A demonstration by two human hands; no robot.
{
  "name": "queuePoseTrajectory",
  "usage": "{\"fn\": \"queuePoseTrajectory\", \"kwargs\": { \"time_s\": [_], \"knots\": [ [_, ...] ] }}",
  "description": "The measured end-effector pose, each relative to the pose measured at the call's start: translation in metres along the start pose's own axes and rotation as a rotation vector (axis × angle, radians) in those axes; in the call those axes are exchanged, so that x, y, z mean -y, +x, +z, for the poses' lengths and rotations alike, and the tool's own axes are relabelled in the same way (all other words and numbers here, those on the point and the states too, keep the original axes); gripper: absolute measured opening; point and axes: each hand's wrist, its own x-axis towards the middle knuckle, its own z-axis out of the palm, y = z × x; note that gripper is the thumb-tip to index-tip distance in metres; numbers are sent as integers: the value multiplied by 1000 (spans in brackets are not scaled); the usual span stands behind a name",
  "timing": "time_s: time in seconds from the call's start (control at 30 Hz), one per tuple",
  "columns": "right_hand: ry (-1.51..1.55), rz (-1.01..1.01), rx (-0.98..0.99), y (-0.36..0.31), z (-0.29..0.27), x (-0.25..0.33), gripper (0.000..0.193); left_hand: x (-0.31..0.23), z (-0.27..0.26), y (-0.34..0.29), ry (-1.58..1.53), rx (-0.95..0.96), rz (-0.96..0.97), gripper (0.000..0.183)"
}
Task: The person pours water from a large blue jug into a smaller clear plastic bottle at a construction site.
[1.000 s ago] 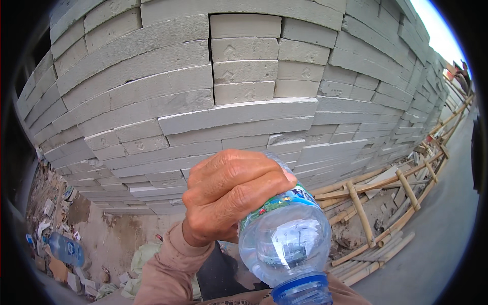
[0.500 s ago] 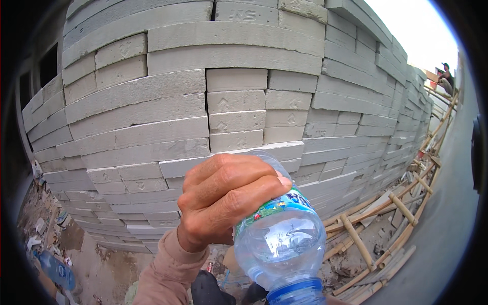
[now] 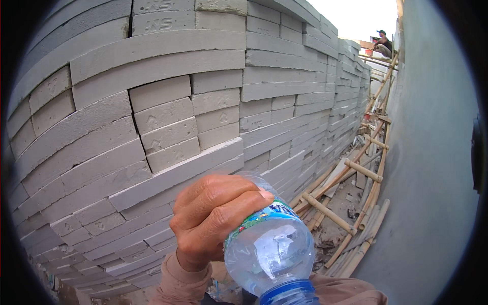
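Observation:
My left hand [image 3: 216, 211] is wrapped around the middle of a clear plastic water bottle [image 3: 272, 249] with a colourful blue and green label. The bottle is tilted, its base away from me and its blue-ringed neck toward the lower edge of the view. Whether a cap sits on the mouth is cut off from sight. A light brown sleeve covers my left wrist. At the lower right, a sleeve [image 3: 343, 291] of the same colour shows, but my right hand itself does not.
A tall stack of pale grey blocks [image 3: 183, 117] fills the left and middle. Bamboo ladder-like poles [image 3: 330, 213] lean and lie on rubble along a smooth grey wall [image 3: 422, 203] at right. Far off, another person [image 3: 383, 44] sits high up on bamboo scaffolding.
My view has turned to the right, so more of the grey wall shows. The left hand keeps its hold on the bottle. A brown sleeve now shows at the lower right.

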Motion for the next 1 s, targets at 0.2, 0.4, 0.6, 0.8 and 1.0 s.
{"fn": "queuePoseTrajectory", "kwargs": {
  "time_s": [0.2, 0.4, 0.6, 0.8, 1.0],
  "knots": [
    [33, 13, 82, -6, -13, 7, 57, -2, 34, -25, -62, 127, -171, 38],
    [31, 15, -57, -8, 22, -8, 55, -3, 36, -49, -51, 121, -236, 35],
    [70, -15, 60, -15, -11, 0, 55, 8, 31, -81, 43, 105, -314, 33],
    [23, 38, -11, -16, -19, 6, 48, 6, 1, -134, 126, 180, -476, 65],
    [0, 41, 50, -20, -21, 11, 49, -17, -43, -196, 67, -61, -848, 76]
  ]
}}
